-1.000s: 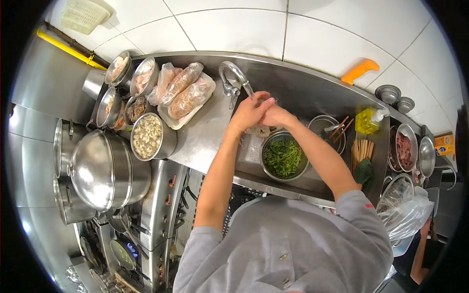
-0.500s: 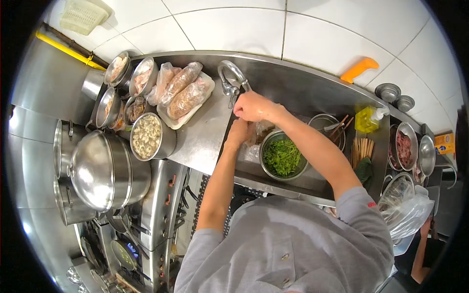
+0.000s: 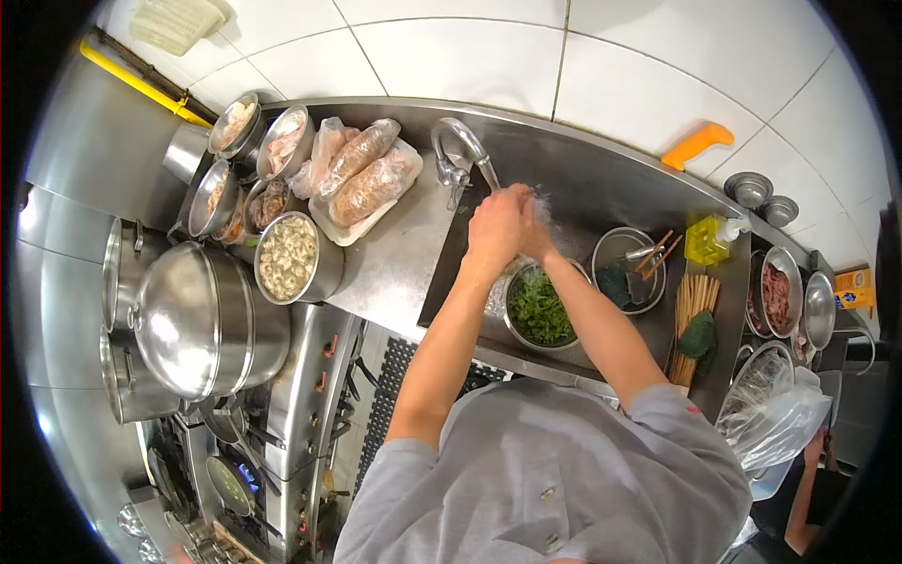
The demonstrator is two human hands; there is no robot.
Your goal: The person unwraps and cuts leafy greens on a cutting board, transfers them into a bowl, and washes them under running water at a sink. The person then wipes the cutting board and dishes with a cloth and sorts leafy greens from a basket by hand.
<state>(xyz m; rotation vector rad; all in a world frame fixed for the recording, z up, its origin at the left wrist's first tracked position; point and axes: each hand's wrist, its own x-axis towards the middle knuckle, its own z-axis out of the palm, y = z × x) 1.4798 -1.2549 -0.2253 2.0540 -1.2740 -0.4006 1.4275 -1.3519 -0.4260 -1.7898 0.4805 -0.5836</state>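
My left hand [image 3: 496,226] and my right hand [image 3: 536,230] are pressed together just below the spout of the curved metal faucet [image 3: 460,141]. The left hand is closed, its fingers curled over the right hand. Most of the right hand's fingers are hidden behind it. Splashing water shows beside the hands, over the steel sink [image 3: 587,202]. Nearer my body, a metal bowl of chopped green herbs [image 3: 540,310] sits in the sink, partly covered by my right forearm.
Right of the herbs are a round metal pan [image 3: 606,246], bundled wooden sticks [image 3: 693,305] and a yellow soap bottle [image 3: 705,240]. Wrapped meat rolls [image 3: 371,183] and a pot of mushroom-like pieces [image 3: 324,268] stand left. A lit burner [image 3: 248,477] is lower left; another person's arm [image 3: 803,508] shows lower right.
My hands have come together and shifted slightly right, under the spout. My right forearm has drawn back toward my body, uncovering more of the round pan. Splashing water now shows near the hands.
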